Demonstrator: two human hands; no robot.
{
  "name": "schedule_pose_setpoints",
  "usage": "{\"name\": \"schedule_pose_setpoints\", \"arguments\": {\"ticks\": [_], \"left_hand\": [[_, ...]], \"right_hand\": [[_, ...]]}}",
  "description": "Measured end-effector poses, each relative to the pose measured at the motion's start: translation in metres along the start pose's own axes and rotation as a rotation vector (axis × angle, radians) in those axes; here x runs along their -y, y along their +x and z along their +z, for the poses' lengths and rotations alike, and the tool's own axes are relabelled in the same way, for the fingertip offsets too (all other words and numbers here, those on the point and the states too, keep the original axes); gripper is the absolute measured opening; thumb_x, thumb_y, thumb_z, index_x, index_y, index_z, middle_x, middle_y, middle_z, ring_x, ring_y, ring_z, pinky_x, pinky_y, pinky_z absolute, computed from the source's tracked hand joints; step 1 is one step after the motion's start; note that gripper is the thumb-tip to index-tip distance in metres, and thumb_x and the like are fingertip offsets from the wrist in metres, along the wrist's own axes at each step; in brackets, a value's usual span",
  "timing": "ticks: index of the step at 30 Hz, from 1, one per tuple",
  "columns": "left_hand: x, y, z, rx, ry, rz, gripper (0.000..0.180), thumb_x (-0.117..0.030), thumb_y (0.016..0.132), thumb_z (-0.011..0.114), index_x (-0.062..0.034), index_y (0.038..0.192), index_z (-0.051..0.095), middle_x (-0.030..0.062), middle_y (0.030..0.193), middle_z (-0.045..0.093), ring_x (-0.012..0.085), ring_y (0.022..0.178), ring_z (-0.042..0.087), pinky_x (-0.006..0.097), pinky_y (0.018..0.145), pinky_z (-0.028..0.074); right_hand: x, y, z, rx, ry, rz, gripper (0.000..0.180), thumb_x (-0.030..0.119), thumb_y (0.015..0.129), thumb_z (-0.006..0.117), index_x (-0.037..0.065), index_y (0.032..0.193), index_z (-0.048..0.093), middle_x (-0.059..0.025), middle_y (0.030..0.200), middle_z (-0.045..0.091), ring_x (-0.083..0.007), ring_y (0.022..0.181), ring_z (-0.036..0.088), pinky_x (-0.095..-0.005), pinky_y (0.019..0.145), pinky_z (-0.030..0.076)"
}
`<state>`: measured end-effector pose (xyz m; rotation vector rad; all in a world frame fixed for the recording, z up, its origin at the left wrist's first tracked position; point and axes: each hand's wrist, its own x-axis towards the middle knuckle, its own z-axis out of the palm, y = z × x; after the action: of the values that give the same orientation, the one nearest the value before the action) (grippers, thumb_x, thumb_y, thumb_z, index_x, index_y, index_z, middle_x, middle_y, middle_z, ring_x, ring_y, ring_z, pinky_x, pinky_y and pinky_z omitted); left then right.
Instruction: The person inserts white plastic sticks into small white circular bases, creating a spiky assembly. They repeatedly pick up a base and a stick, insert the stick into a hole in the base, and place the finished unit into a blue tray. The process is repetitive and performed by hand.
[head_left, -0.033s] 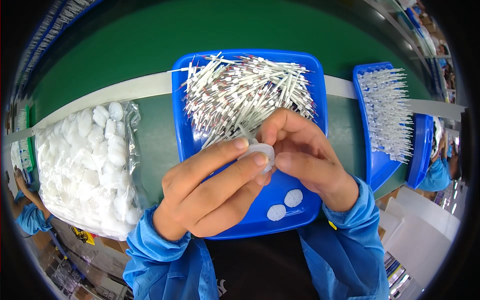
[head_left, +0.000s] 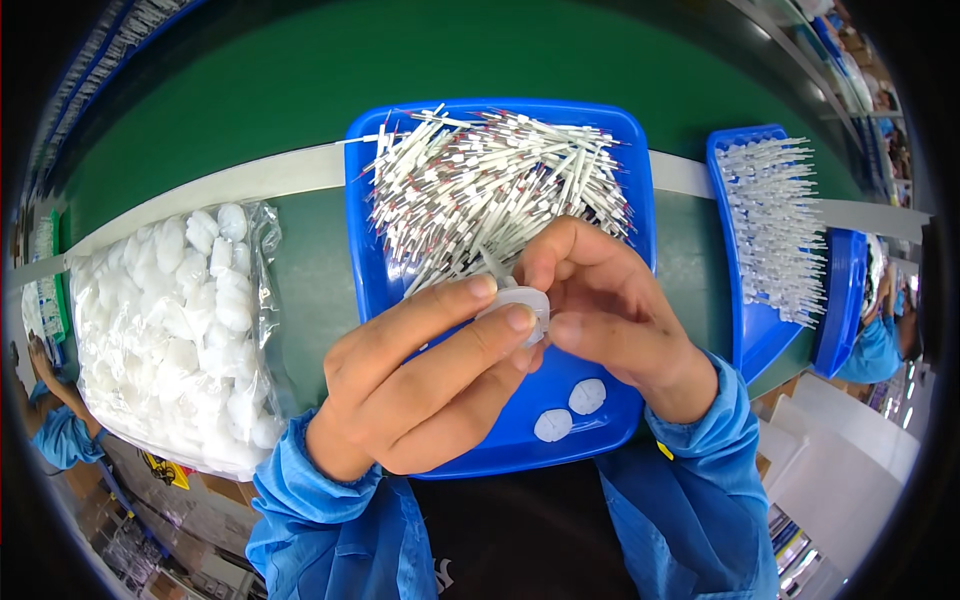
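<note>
My left hand (head_left: 420, 375) pinches a white round plastic disc (head_left: 533, 303) between thumb and fingers, over the blue tray (head_left: 470, 462). A pale narrow stem (head_left: 494, 264) sticks up from behind the disc. Against the disc's right side is my right hand (head_left: 620, 310), its fingers curled and its index fingertip close to the stem; what lies between these fingers is hidden. Many thin white sticks (head_left: 500, 180) with dark and reddish parts heap in the tray's far part. Two loose white discs (head_left: 587, 396) lie at its near right.
On the left lies a clear plastic bag (head_left: 165, 335) full of white rounded pieces. To the right, a blue bin (head_left: 752, 335) holds rows of white stemmed parts (head_left: 775, 230), with another blue bin (head_left: 842, 300) beside it. Blue-sleeved people work at both edges of the green table (head_left: 300, 80).
</note>
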<state>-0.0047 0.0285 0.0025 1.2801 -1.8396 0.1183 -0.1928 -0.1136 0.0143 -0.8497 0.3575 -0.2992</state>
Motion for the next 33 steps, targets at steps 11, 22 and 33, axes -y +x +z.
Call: {"name": "schedule_pose_setpoints", "arguments": {"ticks": [11, 22, 33], "left_hand": [[0.000, 0.000, 0.002, -0.022, -0.013, -0.012, 0.036, 0.004, 0.074, 0.090, -0.0057, 0.107, 0.079, 0.0143, 0.125, 0.075, 0.0382, 0.119, 0.074, 0.041, 0.092, 0.068], [0.008, 0.001, 0.001, 0.018, -0.498, -0.505, 0.029, 0.011, 0.094, 0.072, 0.0004, 0.119, 0.060, 0.0232, 0.119, 0.076, 0.0293, 0.111, 0.079, 0.039, 0.097, 0.062], [0.002, 0.000, 0.008, -0.159, -0.855, -0.875, 0.029, 0.003, 0.102, 0.072, 0.0005, 0.130, 0.064, 0.0165, 0.120, 0.082, 0.0154, 0.107, 0.078, 0.025, 0.082, 0.059]], "right_hand": [[0.002, -0.001, -0.005, -0.063, -0.266, -0.053, 0.013, 0.000, 0.104, 0.071, 0.001, 0.115, 0.065, -0.0042, 0.102, 0.073, -0.0101, 0.094, 0.073, -0.0258, 0.081, 0.058], [0.003, -0.044, -0.007, -0.020, -1.820, -0.516, 0.017, 0.012, 0.085, 0.080, 0.012, 0.101, 0.076, -0.0025, 0.100, 0.074, -0.0228, 0.087, 0.073, -0.0344, 0.074, 0.057], [-0.011, -0.031, 0.014, 0.006, -2.151, -0.433, 0.010, 0.014, 0.082, 0.077, 0.012, 0.090, 0.072, -0.0017, 0.104, 0.070, -0.0203, 0.103, 0.067, -0.0416, 0.099, 0.052]]}}
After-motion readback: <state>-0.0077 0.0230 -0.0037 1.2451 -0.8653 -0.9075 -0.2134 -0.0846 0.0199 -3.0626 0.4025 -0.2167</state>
